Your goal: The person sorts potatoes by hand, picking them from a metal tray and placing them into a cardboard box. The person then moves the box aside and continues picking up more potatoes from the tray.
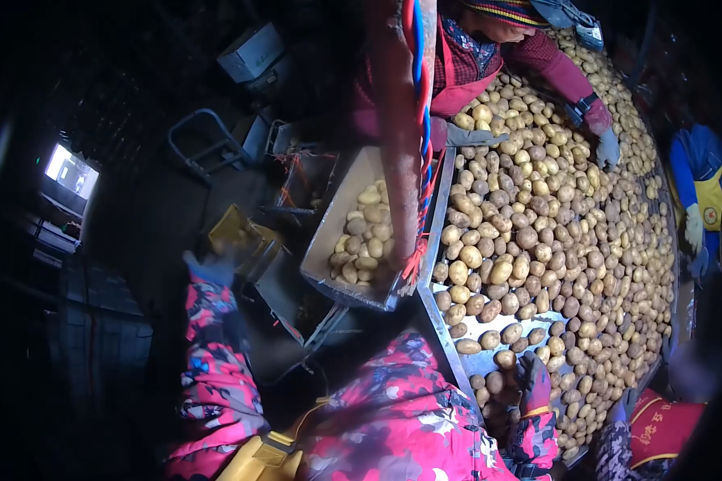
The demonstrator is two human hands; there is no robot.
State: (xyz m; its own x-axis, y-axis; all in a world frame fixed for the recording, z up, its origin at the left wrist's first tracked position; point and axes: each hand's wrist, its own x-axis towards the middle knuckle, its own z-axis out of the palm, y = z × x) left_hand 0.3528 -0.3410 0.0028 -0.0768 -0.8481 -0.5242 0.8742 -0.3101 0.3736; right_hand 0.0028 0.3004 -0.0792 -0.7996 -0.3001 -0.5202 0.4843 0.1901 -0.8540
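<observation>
My left hand (211,270), in a bluish-grey glove, is smeared by motion and reaches out to the left, away from the sorting table. Just beyond it is a yellow container (245,240). My right hand (534,377), in a dark glove, rests among the potatoes (529,236) at the near end of the metal table, fingers stretched forward. Brown potatoes lie right beside its fingers, and part of the table's pale surface (489,325) shows just ahead of it. A chute (319,255) holding paler potatoes stands left of the table, between my two hands.
A rusty post (401,128) with red and blue wires rises by the table's left edge. Across from me a person (469,72) reaches over the potatoes with gloved hands. Others stand at the right (702,184) and lower right (666,425). A hand truck (204,144) stands at left.
</observation>
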